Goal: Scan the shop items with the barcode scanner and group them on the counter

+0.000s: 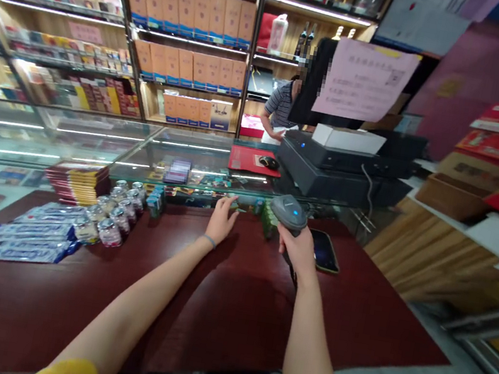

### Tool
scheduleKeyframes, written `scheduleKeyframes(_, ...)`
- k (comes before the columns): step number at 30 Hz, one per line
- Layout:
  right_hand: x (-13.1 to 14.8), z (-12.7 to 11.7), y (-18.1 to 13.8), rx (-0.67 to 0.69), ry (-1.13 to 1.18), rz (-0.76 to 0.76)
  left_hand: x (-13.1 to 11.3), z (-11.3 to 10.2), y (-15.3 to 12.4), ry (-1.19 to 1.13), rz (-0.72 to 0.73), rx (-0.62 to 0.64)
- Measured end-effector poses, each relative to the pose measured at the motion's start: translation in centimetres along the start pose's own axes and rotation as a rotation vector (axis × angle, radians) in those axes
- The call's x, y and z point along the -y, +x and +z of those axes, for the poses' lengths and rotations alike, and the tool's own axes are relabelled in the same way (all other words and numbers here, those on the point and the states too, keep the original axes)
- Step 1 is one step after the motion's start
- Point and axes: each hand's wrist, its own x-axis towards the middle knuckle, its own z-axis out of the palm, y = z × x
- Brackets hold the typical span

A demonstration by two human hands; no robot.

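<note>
My right hand [302,247] is wrapped round the handle of a grey barcode scanner [290,212], a blue light on its head. My left hand [221,224] lies on the dark red table [228,311], fingers stretched toward the glass counter and thumb apart, with nothing visible in it. Just beyond the scanner stand small green packs [268,221], partly hidden by it. A smartphone [325,251] lies to the right of my right hand. Farther left are small teal boxes [154,202], rows of small jars with silvery lids [110,231] and flat blue-and-white packets [28,249].
Maroon-and-gold packs [80,183] are stacked at the table's back left. Behind runs a glass counter [140,153] bearing a red mat [251,160], a mouse [269,162] and a cash drawer [322,177]. A person in a striped shirt [280,103] stands behind it. Cartons [460,184] are piled right.
</note>
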Motion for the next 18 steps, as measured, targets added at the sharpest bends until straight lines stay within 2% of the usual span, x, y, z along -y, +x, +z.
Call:
scheduleKeyframes(4,-1.0,-1.7,0.5,-0.082,0.092,0.046,0.3,4.6,1.6,0.006,0.013,0.073)
scheduleKeyframes(8,-1.5,-2.5,0.7,-0.103,0.162,0.063,1.2,7.6,2.8,-0.001,0.037,0.100)
scheduleKeyframes(14,-1.7,-2.6,0.8,-0.104,0.184,0.080,2.1,9.4,3.1,0.028,0.051,0.144)
scheduleKeyframes(18,-1.6,-2.6,0.8,-0.101,0.180,0.077,1.6,9.8,3.2,0.063,0.067,0.106)
